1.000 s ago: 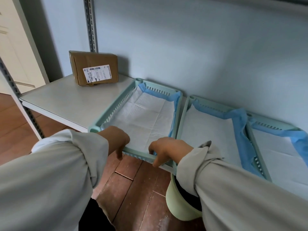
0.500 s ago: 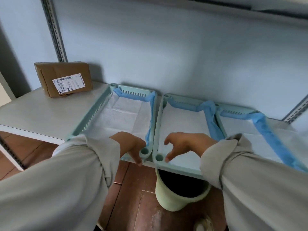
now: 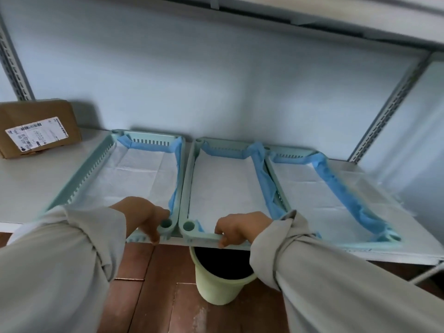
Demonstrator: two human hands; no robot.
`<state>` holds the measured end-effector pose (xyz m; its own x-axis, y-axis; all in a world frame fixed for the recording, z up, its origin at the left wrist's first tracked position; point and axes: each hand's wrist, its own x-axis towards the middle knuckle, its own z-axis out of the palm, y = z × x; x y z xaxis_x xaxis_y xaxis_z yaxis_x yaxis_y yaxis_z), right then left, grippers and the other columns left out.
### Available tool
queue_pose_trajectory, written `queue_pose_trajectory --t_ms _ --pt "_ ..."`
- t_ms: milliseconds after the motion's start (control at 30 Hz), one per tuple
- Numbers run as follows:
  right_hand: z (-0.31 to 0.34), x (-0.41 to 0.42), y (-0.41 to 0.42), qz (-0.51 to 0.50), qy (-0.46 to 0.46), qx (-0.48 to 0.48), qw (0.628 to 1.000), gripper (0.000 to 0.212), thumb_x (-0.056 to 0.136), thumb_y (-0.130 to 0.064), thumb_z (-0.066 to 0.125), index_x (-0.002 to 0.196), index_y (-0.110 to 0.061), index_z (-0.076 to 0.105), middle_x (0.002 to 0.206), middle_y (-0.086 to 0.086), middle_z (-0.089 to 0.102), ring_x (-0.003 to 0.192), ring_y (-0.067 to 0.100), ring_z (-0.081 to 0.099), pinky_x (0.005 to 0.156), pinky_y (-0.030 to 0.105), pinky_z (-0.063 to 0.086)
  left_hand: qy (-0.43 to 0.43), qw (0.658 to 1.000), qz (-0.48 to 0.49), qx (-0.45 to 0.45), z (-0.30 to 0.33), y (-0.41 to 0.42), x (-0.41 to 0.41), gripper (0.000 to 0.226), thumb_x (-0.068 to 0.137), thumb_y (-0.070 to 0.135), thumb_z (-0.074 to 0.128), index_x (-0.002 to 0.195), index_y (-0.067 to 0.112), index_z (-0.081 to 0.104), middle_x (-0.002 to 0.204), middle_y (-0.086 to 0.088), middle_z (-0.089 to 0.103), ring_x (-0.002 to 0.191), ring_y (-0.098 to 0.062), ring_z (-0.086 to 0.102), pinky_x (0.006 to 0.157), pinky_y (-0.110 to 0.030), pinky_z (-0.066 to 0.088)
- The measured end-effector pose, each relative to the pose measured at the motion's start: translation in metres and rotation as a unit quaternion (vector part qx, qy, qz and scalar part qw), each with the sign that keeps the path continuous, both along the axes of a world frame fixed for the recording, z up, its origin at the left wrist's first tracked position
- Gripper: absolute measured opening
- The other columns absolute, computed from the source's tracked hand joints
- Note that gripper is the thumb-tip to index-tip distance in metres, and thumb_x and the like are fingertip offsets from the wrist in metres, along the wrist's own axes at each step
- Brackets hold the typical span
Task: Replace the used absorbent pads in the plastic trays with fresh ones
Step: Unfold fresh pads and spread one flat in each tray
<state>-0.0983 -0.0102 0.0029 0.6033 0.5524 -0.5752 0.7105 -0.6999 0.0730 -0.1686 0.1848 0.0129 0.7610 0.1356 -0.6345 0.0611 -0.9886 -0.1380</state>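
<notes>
Under sleeves (image 3: pixel 72 248), trays' (image 3: pixel 189 183) near rims, hands' (image 3: pixel 146 217) fingertips hidden.

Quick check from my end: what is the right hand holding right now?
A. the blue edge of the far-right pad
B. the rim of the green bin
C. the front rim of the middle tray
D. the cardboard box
C. The right hand has its fingers curled over the front rim of the middle tray, while the left hand grips the near corner of the left tray.
</notes>
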Motion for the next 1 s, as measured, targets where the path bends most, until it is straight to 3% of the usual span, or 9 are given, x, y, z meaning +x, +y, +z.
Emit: queue_pose_trajectory --t_ms 67,200,467,667,800,900,1000 --pt "-0.002 0.002 0.000 0.001 -0.004 -0.004 1.000 0.036 0.087 -0.039 0.059 0.118 -0.021 0.061 0.116 0.004 0.064 0.103 0.028 0.061 0.088 0.041 0.049 0.000 1.000 0.003 0.002 -0.001 0.000 -0.002 0.072 0.085 0.032 0.064 0.143 0.017 0.026 0.142 -0.005 0.042 0.126 -0.023 0.046 0.103 -0.034 0.042" --pt "-0.007 0.005 0.001 0.010 -0.015 -0.003 1.000 0.032 0.086 -0.038 0.060 0.112 -0.020 0.062 0.111 0.005 0.065 0.098 0.029 0.063 0.086 0.041 0.051 -0.007 1.000 0.006 0.005 0.000 -0.004 -0.007 0.070 0.086 0.031 0.063 0.144 0.017 0.026 0.144 -0.005 0.041 0.128 -0.023 0.045 0.105 -0.034 0.039" --pt "0.000 0.007 0.000 0.010 -0.004 0.005 1.000 0.039 0.089 -0.042 0.058 0.121 -0.020 0.059 0.118 0.005 0.062 0.105 0.027 0.060 0.091 0.043 0.047 -0.028 0.999 0.029 0.003 -0.008 0.000 -0.001 0.080 0.082 0.036 0.068 0.146 0.019 0.024 0.145 -0.002 0.042 0.128 -0.024 0.047 0.107 -0.040 0.039" --pt "0.019 0.026 -0.012 -0.005 0.021 0.031 0.999 0.057 0.074 -0.060 0.067 0.121 -0.030 0.057 0.128 -0.004 0.054 0.115 0.023 0.053 0.096 0.038 0.043 -0.028 0.999 0.010 0.042 -0.001 -0.006 0.009 0.079 0.070 0.059 0.071 0.131 0.016 0.044 0.126 -0.001 0.056 0.114 -0.022 0.056 0.100 -0.035 0.043" --pt "0.012 0.030 -0.017 0.001 -0.005 0.027 1.000 0.045 0.069 -0.053 0.072 0.108 -0.035 0.061 0.119 -0.002 0.060 0.105 0.023 0.058 0.090 0.039 0.048 -0.078 0.996 0.029 0.028 0.000 -0.025 0.014 0.097 0.067 0.061 0.073 0.140 0.016 0.028 0.130 -0.004 0.056 0.116 -0.024 0.056 0.099 -0.036 0.043" --pt "0.008 0.022 -0.020 0.003 -0.018 0.028 0.999 0.039 0.078 -0.039 0.069 0.115 -0.028 0.061 0.121 0.002 0.061 0.107 0.027 0.059 0.094 0.044 0.048 -0.084 0.995 0.034 0.032 -0.008 -0.029 0.009 0.111 0.074 0.044 0.075 0.150 0.015 0.000 0.139 -0.010 0.049 0.122 -0.028 0.052 0.104 -0.041 0.042" --pt "0.018 0.015 -0.030 -0.018 0.007 0.049 0.999 0.039 0.085 -0.038 0.065 0.122 -0.026 0.059 0.128 0.002 0.057 0.114 0.025 0.055 0.100 0.044 0.044 -0.076 0.996 0.032 0.036 -0.010 -0.031 0.004 0.111 0.079 0.042 0.071 0.151 0.018 -0.010 0.142 -0.009 0.046 0.124 -0.027 0.051 0.105 -0.042 0.041"
